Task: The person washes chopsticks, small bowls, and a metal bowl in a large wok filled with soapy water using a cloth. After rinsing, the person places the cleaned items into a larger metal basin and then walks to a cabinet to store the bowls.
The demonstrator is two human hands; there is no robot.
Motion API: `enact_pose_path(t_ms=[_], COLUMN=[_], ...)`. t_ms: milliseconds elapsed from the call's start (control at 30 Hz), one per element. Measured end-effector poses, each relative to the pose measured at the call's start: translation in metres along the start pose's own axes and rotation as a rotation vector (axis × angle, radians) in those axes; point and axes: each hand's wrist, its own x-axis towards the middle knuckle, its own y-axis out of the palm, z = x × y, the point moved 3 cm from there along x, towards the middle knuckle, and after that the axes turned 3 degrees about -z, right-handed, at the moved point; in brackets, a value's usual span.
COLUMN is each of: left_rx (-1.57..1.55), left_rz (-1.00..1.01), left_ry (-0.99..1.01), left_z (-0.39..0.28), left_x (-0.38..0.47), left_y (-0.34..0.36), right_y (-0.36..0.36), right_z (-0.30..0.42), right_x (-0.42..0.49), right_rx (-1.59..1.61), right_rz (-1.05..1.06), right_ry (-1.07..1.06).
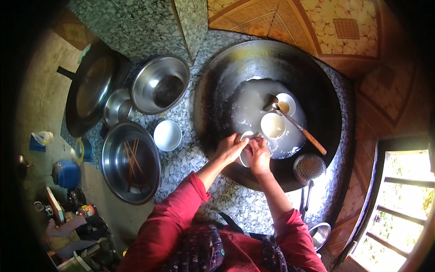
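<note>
My left hand (231, 147) and my right hand (259, 156) close together around a tilted white bowl (244, 159) at the near side of a large wok (217, 102). A small greyish thing shows at my fingertips, too blurred to name. Cloudy water (249, 98) lies in the wok. Just beyond my hands, a white bowl with pale liquid (273, 125) sits in this water. Another white bowl (286, 103) is behind it, with brownish contents. A wok spatula with a wooden handle (311, 137) leans across the bowls towards the right rim.
A perforated skimmer (309, 169) rests at the wok's near right rim. Left on the speckled counter (185, 163) stand a white bowl (167, 135), steel basins (159, 85), and a basin (110, 170) holding chopsticks (132, 156). A person (69, 238) is low at the far left.
</note>
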Motion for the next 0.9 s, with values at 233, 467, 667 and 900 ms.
enact_pose_path(t_ms=[233,467,667,900], left_rx=[-0.533,-0.424,0.222,-0.724], left_rz=[0.155,-0.021,-0.333,-0.239], left_ry=[-0.131,-0.091,0.015,-0.491], left_z=[-0.003,0.014,0.009,0.033], left_x=[-0.010,0.002,0.012,0.009], left_y=[0.003,-0.001,-0.030,-0.019], right_y=[0.017,0.002,0.000,0.049], right_z=[0.007,0.013,-0.074,-0.196], right_x=[0.005,-0.001,0.001,-0.007], right_rx=[1.053,1.036,-0.168,-0.486], right_rz=[0.041,0.804,0.575,-0.019], right_ry=[0.663,0.608,0.087,0.580])
